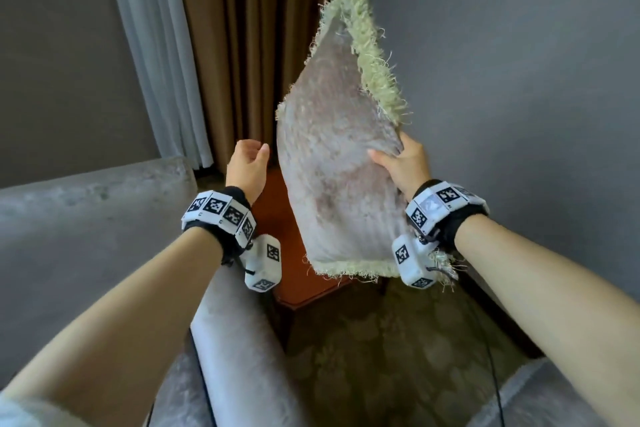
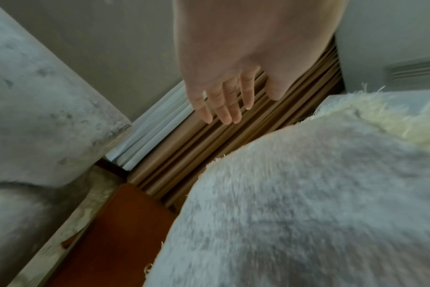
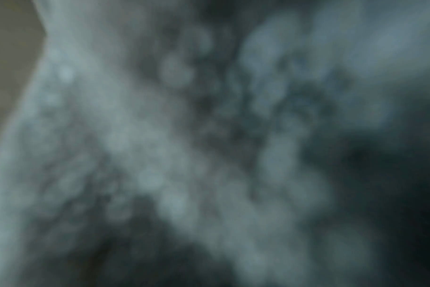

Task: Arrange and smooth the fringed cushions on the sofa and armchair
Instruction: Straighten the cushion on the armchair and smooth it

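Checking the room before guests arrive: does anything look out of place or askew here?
Yes. The fringed cushion is off the furniture, held up tilted on one corner over the wooden side table by the right hand alone. The left hand is open beside it, not touching.

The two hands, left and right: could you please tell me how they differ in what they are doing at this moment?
The right hand grips the fringed cushion at its edge, holding it up in the air; the left hand holds nothing. The right hand's fingers are curled on the fabric; the left hand's fingers are loosely extended beside the cushion, not touching it. Both are raised and wear marker wristbands.
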A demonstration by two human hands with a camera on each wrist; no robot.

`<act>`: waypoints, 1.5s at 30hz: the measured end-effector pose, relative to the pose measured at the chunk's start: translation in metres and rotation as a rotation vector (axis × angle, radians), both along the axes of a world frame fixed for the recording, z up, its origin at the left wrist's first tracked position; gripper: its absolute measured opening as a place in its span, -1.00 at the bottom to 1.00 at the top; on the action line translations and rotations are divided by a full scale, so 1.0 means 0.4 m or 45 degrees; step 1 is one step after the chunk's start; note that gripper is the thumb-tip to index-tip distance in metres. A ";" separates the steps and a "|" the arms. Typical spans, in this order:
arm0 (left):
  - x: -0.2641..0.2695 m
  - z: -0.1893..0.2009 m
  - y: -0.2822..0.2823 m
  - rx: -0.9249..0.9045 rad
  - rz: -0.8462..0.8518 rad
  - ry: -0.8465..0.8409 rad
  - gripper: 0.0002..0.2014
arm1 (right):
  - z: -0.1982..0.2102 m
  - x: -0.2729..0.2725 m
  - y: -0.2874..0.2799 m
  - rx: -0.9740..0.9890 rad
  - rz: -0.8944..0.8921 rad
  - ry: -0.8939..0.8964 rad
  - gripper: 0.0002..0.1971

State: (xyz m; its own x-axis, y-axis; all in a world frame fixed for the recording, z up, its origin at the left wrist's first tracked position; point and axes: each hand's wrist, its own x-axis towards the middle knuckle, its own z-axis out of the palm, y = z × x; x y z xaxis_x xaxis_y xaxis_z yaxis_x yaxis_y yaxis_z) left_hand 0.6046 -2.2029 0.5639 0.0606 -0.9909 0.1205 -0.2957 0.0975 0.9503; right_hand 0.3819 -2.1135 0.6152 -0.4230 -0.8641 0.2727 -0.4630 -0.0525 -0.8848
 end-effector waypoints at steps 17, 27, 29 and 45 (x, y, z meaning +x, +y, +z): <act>0.674 -0.032 0.354 0.253 0.690 0.021 -0.35 | 0.055 0.543 0.256 -0.150 0.580 -0.394 -0.79; 1.119 -0.115 0.396 0.399 0.803 0.120 -0.34 | 0.044 0.947 0.227 -0.092 0.826 -0.472 -0.85; 1.202 -0.133 0.380 0.383 0.841 0.134 -0.33 | 0.027 1.013 0.203 -0.089 0.837 -0.521 -0.81; 1.432 -0.441 0.313 0.637 0.846 -0.056 -0.36 | -0.550 1.112 -0.139 0.787 0.590 -0.023 -0.41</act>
